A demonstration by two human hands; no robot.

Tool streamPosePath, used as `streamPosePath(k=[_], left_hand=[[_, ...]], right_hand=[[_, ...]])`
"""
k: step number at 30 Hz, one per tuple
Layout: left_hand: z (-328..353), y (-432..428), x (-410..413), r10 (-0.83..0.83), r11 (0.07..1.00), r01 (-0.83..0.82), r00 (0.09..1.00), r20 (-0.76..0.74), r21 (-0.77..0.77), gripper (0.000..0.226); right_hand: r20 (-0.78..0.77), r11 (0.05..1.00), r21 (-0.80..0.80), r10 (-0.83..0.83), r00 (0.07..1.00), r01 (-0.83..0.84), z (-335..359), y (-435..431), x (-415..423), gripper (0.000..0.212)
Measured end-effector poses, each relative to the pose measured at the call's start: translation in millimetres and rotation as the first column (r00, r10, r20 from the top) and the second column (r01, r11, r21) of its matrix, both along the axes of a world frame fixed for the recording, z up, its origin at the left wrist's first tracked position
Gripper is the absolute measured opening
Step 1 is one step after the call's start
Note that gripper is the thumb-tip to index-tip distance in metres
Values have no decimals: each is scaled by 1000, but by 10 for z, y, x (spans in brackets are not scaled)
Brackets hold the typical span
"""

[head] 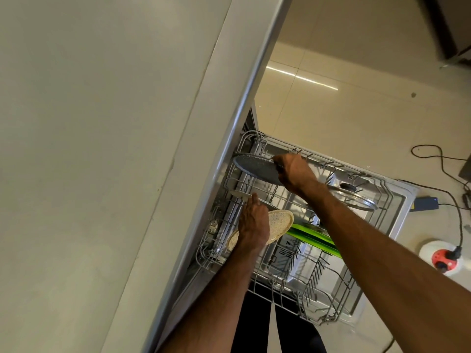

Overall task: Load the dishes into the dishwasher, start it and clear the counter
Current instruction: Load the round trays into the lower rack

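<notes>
The dishwasher's lower rack [328,299] is pulled out over the open door, below the counter edge. My right hand [293,171] grips the rim of a grey speckled plate [257,168] at the rack's far left, near the counter. My left hand [253,220] reaches into the rack with its fingers on a pale plate [240,193], and it covers part of a beige speckled plate [280,222] standing on edge. A green tray [313,239] and a glass lid with a black knob [356,197] sit in the rack.
The pale counter [102,149] fills the left half of the view, its rounded edge overhanging the rack. On the tiled floor at the right lie a black cable [443,169], a blue adapter [425,203] and a white-and-red socket reel [442,258].
</notes>
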State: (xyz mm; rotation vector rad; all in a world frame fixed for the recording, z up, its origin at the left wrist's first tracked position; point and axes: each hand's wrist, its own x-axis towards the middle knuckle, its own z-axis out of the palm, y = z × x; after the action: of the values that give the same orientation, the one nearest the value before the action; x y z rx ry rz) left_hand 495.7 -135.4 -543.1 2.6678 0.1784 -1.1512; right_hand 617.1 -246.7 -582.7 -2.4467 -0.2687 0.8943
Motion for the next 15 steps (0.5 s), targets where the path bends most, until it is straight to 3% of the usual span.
streamPosePath(k=[4,7,9,12,13,15], left_hand=[[-30,11,1,-6,1000,6,1000,0,0,35],[-56,18,-7,-7,1000,7,1000,12,1,33],[-72,26,-13,2,1000,-2,1000,25,4,32],[-119,41,-29,10,1000,-10,999,39,10,35],[-143,51,-32,18,1000,-18,999,45,9,36],[-186,71,-35,38,999,-39,998,54,4,37]], right_hand=[[-46,994,-107,19,999,-24,-124,-134,-191,24],[-50,990,-138,29,998,-36,-146,-242,-369,35],[69,996,-81,-22,997,27,-104,-289,-476,42],[267,983,51,-185,946,178,-20,-330,-634,33],[217,984,66,-175,960,164,-7,-344,-672,34],[-64,997,48,-56,996,59,-29,-359,-765,47]])
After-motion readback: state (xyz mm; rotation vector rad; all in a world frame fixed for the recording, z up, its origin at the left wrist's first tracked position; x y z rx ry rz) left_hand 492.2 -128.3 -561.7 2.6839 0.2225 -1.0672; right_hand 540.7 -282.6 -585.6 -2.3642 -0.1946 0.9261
